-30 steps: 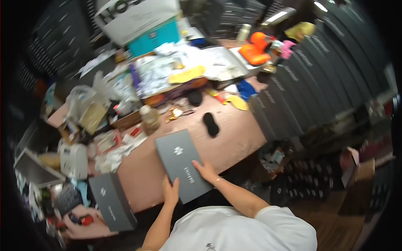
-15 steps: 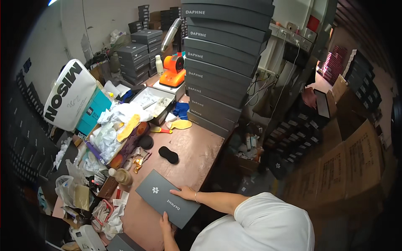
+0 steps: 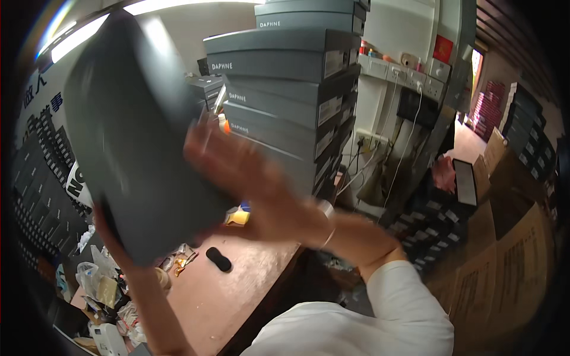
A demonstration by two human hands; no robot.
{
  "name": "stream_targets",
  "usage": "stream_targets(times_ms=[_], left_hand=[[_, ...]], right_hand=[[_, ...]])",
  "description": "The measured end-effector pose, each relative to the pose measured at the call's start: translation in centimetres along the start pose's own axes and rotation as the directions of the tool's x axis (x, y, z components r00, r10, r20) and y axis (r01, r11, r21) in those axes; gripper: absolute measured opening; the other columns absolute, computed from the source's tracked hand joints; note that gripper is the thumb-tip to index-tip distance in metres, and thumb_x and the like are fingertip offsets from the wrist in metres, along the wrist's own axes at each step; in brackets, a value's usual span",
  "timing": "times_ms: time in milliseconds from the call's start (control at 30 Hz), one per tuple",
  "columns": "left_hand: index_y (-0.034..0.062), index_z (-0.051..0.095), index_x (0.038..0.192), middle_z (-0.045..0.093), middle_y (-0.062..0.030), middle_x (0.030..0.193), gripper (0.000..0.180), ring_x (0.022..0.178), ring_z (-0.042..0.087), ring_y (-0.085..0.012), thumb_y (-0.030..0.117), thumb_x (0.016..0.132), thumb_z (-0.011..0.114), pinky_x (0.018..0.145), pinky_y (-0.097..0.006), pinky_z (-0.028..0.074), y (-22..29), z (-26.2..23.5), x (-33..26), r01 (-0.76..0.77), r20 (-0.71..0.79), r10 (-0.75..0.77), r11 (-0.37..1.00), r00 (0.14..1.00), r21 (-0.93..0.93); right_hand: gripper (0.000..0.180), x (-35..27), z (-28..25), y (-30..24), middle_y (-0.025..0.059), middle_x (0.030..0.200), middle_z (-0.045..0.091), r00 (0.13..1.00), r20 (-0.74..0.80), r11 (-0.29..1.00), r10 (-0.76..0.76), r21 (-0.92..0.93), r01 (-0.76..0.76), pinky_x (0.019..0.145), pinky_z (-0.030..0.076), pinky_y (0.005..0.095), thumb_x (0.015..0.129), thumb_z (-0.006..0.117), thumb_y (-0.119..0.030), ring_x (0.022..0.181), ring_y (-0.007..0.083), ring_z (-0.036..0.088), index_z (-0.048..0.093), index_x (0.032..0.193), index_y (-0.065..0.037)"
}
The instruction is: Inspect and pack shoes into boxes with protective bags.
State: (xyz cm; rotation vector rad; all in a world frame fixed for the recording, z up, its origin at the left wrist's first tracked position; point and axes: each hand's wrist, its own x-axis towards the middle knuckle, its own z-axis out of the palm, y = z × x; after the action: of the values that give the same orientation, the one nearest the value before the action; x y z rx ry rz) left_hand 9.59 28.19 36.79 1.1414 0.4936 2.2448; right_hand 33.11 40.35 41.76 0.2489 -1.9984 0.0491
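Note:
A dark grey shoe box (image 3: 139, 136) is raised high in front of me, blurred by motion. My left hand (image 3: 107, 228) grips its lower left corner from below. My right hand (image 3: 237, 172) presses flat against the box's right side, fingers spread. Just behind it rises a tall stack of matching grey shoe boxes (image 3: 291, 101). Below lies the pink table top (image 3: 237, 285).
A small black oval pad (image 3: 218, 259) lies on the table, with bags and clutter (image 3: 107, 285) at its left end. Shelving with cables (image 3: 409, 101) stands to the right, and cardboard cartons (image 3: 504, 267) beyond. More dark boxes line the left wall (image 3: 41, 190).
The grey box has been lifted off the table to head height in both hands. The view has swung up toward the tall stack of boxes.

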Motion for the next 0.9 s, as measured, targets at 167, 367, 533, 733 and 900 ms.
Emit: stream_targets(times_ms=[167, 367, 533, 733, 900], left_hand=[[0.0091, 0.044, 0.134, 0.04, -0.0134, 0.141, 0.05, 0.128, 0.042, -0.0263, 0.043, 0.098, 0.041, 0.098, -0.045, 0.043, -0.3, 20.4, 13.3, -0.036, 0.139, -0.002, 0.962, 0.99, 0.27], [0.0193, 0.044, 0.138, 0.057, -0.013, 0.121, 0.049, 0.11, 0.057, -0.0194, 0.011, 0.09, 0.052, 0.074, -0.027, 0.051, -5.8, 27.6, 10.5, -0.05, 0.316, -0.494, 0.479, 0.81, 0.877], [0.0018, 0.042, 0.133, 0.046, -0.024, 0.132, 0.056, 0.118, 0.05, -0.0374, 0.03, 0.088, 0.06, 0.099, -0.043, 0.043, -6.2, 15.5, -3.2, -0.445, 0.626, -0.779, 0.568, -0.021, 0.692], [0.0027, 0.043, 0.135, 0.046, -0.02, 0.136, 0.061, 0.124, 0.045, -0.0343, 0.02, 0.082, 0.067, 0.105, -0.042, 0.034, 8.6, -8.2, -18.9, 0.317, -0.328, -0.091, -0.116, 0.94, 0.941], [-0.0077, 0.041, 0.131, 0.04, -0.0324, 0.134, 0.066, 0.125, 0.037, -0.0453, 0.037, 0.086, 0.062, 0.105, -0.047, 0.031, 25.6, -23.1, -39.7, 0.65, -0.574, 0.387, -0.665, 0.721, 0.368]], right_hand=[[0.053, 9.8, -16.3, 11.9, 0.0093, 0.111, 0.061, 0.979, -0.099, 0.982, 0.175, 0.093, -0.166, 0.083, 0.048, 0.0312, 0.086, 0.063, -0.038, 0.097, 0.0169, 0.06, 0.05, 0.123, -0.002], [0.05, 7.4, -26.3, 23.5, 0.0084, 0.108, 0.062, 0.794, -0.183, 0.807, 0.579, -0.007, -0.59, 0.08, 0.048, 0.0262, 0.088, 0.064, -0.027, 0.1, 0.0138, 0.059, 0.049, 0.13, -0.003], [0.041, -1.5, -20.4, 17.6, 0.007, 0.094, 0.063, 0.666, -0.467, 0.8, 0.582, 0.185, -0.57, 0.072, 0.045, 0.0238, 0.091, 0.061, -0.031, 0.084, 0.0114, 0.058, 0.059, 0.117, 0.001], [0.033, -17.0, -5.8, 2.1, 0.0077, 0.089, 0.062, 0.639, 0.265, 0.384, 0.722, 0.615, -0.689, 0.067, 0.049, 0.0279, 0.092, 0.061, -0.021, 0.075, 0.0131, 0.058, 0.057, 0.117, 0.0], [0.029, -21.8, 14.8, -10.7, 0.0074, 0.106, 0.061, 0.154, 0.841, -0.211, 0.519, 0.3, -0.93, 0.075, 0.049, 0.0243, 0.09, 0.06, -0.01, 0.09, 0.0122, 0.06, 0.056, 0.117, 0.001]])
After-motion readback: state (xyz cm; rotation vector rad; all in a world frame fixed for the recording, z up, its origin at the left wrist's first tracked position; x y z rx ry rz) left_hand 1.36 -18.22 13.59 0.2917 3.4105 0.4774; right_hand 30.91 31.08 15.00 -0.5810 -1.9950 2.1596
